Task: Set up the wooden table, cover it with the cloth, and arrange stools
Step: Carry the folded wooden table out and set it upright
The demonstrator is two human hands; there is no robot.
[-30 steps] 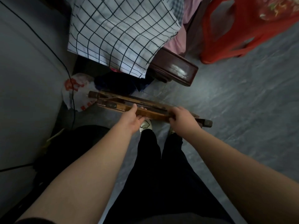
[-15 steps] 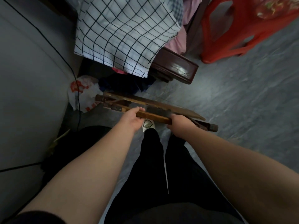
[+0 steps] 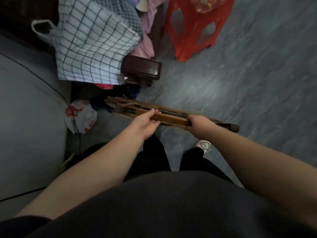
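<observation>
A folded wooden table [image 3: 173, 115], seen edge-on, hangs level above the grey floor in front of my legs. My left hand [image 3: 147, 121] grips its near rail with fingers curled over the top. My right hand [image 3: 199, 123] grips the same rail further right, near a dark leg end [image 3: 234, 127]. A white cloth with a dark grid pattern [image 3: 96, 48] drapes over furniture at the upper left. A red plastic stool [image 3: 193, 30] stands on the floor at the top right.
A dark wooden furniture corner [image 3: 142, 69] juts out beside the cloth. A white and red plastic bag [image 3: 80, 115] and a dark bundle [image 3: 109, 98] lie on the floor at left. A grey wall with a black cable [image 3: 51, 86] runs along the left.
The view has pulled back from the cloth and furniture. Both hands keep their grip on the folded table, which now hangs further right relative to my legs.
</observation>
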